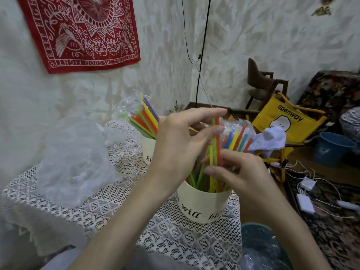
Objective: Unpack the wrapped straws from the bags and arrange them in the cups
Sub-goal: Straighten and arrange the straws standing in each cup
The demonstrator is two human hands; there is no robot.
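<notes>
A: Which step is this?
B: Arranging. Both hands work over the near cup: the left hand and the right hand each have a grip around wrapped straws standing in it.
A: Next?
B: Probably seat them evenly; the far cup behind already looks filled.

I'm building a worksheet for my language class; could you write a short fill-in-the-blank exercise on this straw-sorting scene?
1. The near cream paper cup stands on a white ____ tablecloth.
2. Both the left hand and the right hand handle the coloured plastic straws above the near ____.
3. The hanging patterned wall cloth is ____.

Missing words: lace; cup; red
</notes>
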